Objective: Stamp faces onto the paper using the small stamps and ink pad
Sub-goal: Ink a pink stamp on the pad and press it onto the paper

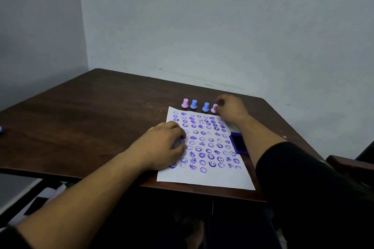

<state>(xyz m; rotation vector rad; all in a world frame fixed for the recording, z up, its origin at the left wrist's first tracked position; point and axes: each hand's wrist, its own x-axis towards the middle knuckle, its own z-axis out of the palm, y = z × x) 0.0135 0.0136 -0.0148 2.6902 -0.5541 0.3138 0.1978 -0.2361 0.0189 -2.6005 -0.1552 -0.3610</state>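
Four stamps, one paper, one ink pad.
Right hand (230,107) pinches the fourth stamp (214,108); left hand (164,143) presses flat on the paper (204,178).

No readable text, brand, label or number anywhere. Only marks: rows of purple stamped faces and blotches on the paper (204,147), near the table's (101,111) front edge. Several prints smudged, indistinct.
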